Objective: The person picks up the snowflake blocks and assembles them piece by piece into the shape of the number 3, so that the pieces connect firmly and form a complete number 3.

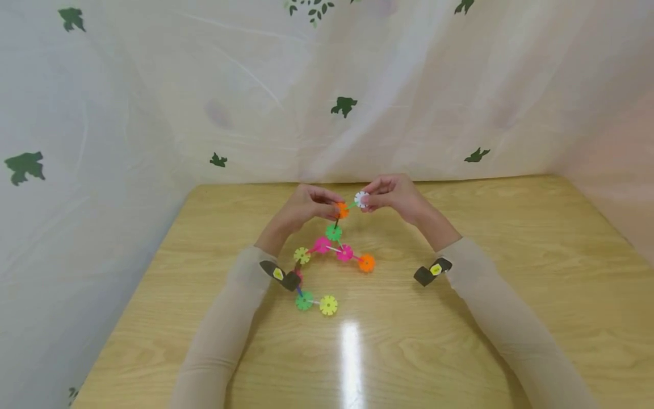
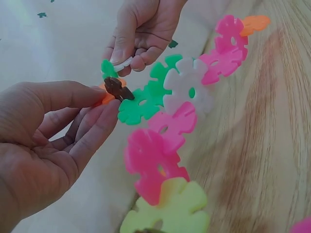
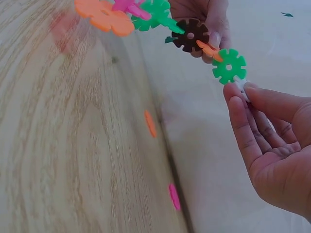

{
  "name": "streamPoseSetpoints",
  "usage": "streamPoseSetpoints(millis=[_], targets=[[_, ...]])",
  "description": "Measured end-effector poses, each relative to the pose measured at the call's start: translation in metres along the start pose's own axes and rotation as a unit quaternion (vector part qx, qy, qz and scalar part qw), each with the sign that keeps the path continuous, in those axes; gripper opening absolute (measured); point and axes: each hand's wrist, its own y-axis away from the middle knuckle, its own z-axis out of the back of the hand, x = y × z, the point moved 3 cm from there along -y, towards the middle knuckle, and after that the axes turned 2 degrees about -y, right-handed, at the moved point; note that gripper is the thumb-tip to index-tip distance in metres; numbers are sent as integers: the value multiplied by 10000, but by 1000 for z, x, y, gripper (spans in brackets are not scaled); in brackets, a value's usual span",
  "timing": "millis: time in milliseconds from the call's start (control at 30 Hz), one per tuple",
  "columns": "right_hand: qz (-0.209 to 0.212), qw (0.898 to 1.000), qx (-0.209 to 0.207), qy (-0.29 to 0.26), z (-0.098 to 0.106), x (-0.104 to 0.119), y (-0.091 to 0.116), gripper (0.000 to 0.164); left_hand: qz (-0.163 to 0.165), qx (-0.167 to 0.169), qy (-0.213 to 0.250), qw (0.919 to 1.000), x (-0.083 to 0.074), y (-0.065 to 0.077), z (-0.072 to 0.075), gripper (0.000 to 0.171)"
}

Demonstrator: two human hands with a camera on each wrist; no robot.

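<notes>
A chain of slotted plastic snowflake discs hangs between and below both hands. My left hand (image 1: 309, 207) pinches an orange disc (image 1: 342, 210) between thumb and fingers. With thumb and fingertips my right hand (image 1: 395, 197) pinches a white disc (image 1: 361, 199) at the chain's upper end. Between these two sits a green disc (image 3: 229, 66), edge-on in the head view. A brown disc (image 3: 190, 35) joins the orange one to a lower green disc (image 1: 334, 232). From there, one branch runs to another orange disc (image 1: 366, 263), the other to a yellow disc (image 1: 328, 305).
Beneath lies a wood-grain table (image 1: 409, 341), with a pale patterned cloth (image 1: 255, 85) behind it. An orange piece (image 3: 150, 123) and a pink piece (image 3: 174, 196) show near the table's edge in the right wrist view. Each wrist wears a black strap (image 1: 433, 271).
</notes>
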Motion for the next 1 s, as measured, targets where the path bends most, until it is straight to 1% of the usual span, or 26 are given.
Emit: streamPoseSetpoints(millis=[100, 233, 467, 567, 667, 733, 900, 1000], targets=[[99, 9999, -3, -67, -2, 2, -1, 10, -42, -52, 24, 10000, -2, 0, -1, 25], [161, 9996, -152, -155, -4, 2, -1, 12, -36, -138, 50, 9999, -4, 0, -2, 25], [104, 9976, -542, -416, -9, 1, 1, 10, 6, -562, 173, 9983, -4, -3, -1, 25], [70, 9965, -723, -410, -10, 2, 2, 8, 36, -650, 181, 9977, -4, -4, -3, 25], [-51, 9961, -807, -359, -9, 3, 2, 7, 56, -679, 204, 9975, -4, -4, -4, 25], [-168, 9961, -801, -333, -8, 4, 2, 11, 77, -680, 244, 9974, -4, -4, -5, 25], [-420, 9963, -677, -320, -4, 5, 0, 21, 182, -603, 368, 9973, -2, -4, -5, 27], [-473, 9967, -596, -296, -2, 5, 0, 26, 245, -501, 306, 9980, 0, -4, -5, 28]])
